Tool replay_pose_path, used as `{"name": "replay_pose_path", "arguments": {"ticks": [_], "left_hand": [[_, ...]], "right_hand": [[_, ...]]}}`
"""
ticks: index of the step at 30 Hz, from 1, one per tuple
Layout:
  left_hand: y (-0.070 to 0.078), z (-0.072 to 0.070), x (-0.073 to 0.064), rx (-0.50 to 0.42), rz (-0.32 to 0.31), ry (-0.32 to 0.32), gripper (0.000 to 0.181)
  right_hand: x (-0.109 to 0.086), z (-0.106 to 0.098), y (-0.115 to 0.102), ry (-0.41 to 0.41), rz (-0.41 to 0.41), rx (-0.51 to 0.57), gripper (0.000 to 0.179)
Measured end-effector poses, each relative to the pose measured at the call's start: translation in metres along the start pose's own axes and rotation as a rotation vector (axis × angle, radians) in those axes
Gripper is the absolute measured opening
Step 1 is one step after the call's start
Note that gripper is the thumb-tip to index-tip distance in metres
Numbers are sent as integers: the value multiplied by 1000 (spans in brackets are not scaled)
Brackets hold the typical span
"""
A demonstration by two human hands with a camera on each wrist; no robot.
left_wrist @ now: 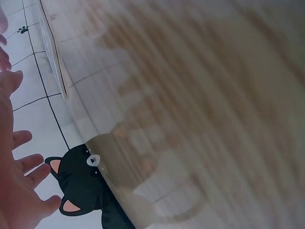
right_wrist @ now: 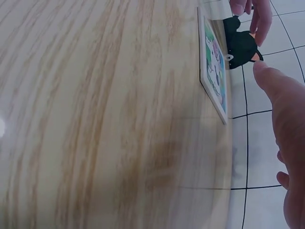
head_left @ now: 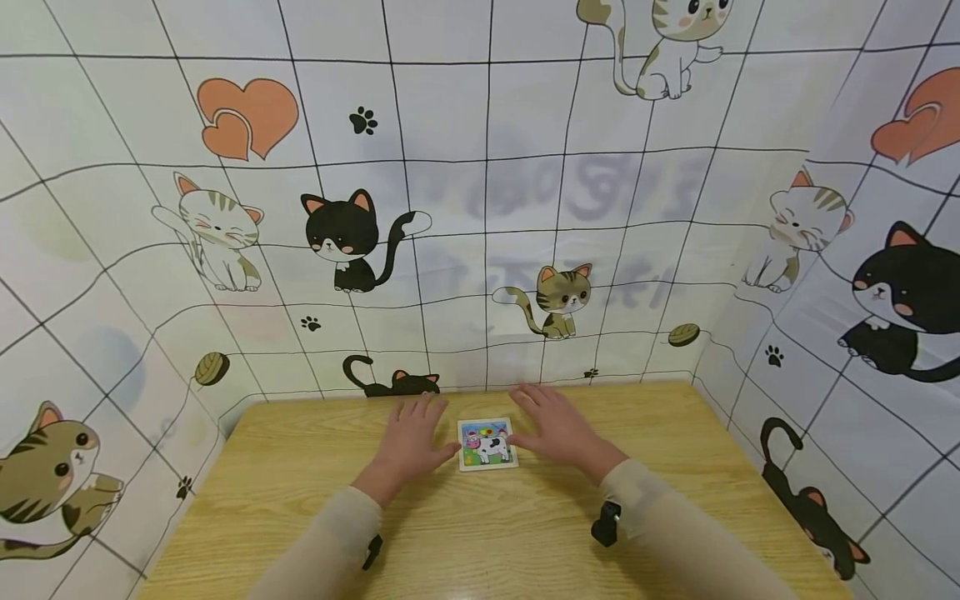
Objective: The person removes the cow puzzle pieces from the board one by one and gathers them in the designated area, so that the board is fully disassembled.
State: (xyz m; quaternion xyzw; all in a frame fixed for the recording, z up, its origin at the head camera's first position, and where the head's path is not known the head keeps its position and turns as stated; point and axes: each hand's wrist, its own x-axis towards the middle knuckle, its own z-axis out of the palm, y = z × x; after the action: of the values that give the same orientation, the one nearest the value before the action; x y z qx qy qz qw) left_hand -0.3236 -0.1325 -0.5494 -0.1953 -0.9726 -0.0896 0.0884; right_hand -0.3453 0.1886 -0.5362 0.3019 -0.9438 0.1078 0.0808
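A small square cow picture (head_left: 487, 454) with a white border lies flat on the wooden table (head_left: 487, 533). To its left is my left hand (head_left: 411, 440), fingers spread and thumb pointing toward the picture; it holds nothing. My right hand (head_left: 561, 432) is on the other side, also spread, with its thumb tip overlapping the picture's right edge in the head view. The right wrist view shows the cow picture (right_wrist: 215, 67) as a thin board, with the right thumb (right_wrist: 271, 78) apart from it. In the left wrist view, the left hand (left_wrist: 21, 176) has its fingers extended.
Behind the table rises a white sheet (head_left: 450, 192) with black grid lines and printed cats, which also runs along both sides. A dark wrist device (head_left: 606, 525) sits at the right sleeve, and part of another (head_left: 372, 552) shows by the left sleeve.
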Motion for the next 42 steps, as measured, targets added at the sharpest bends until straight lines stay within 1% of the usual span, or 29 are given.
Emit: {"name": "replay_pose_path", "arguments": {"ticks": [5, 10, 12, 14, 16, 18, 22, 27, 33, 36, 38, 42], "left_hand": [[5, 7, 2, -79, -5, -37, 88], [10, 10, 4, -143, -16, -96, 84], [13, 10, 4, -174, -18, -120, 83], [15, 10, 4, -214, -14, -128, 81], [17, 11, 4, -231, -11, -136, 81], [18, 12, 4, -235, -11, -141, 81], [17, 15, 5, -214, -16, -151, 82], [17, 17, 5, -204, -20, -165, 83], [19, 17, 2, -234, -40, -204, 84], [20, 19, 2, -251, -43, -212, 85], [18, 24, 3, -255, -43, -207, 85], [15, 30, 6, -232, -41, -216, 85]], "right_hand": [[2, 11, -1, -3, -17, 54, 89], [5, 17, -7, -8, -33, 108, 86], [7, 17, -11, -16, -27, 131, 84], [8, 17, -16, -28, -14, 157, 82], [10, 17, -19, -42, -6, 164, 80], [12, 17, -23, -52, 2, 179, 78], [15, 19, -27, -68, 6, 193, 75], [21, 26, -29, -73, 0, 186, 70], [32, 33, -34, -44, -31, 226, 54], [36, 35, -37, -52, -37, 241, 46], [39, 35, -40, -67, -39, 250, 44], [45, 37, -43, -89, -58, 283, 43]]}}
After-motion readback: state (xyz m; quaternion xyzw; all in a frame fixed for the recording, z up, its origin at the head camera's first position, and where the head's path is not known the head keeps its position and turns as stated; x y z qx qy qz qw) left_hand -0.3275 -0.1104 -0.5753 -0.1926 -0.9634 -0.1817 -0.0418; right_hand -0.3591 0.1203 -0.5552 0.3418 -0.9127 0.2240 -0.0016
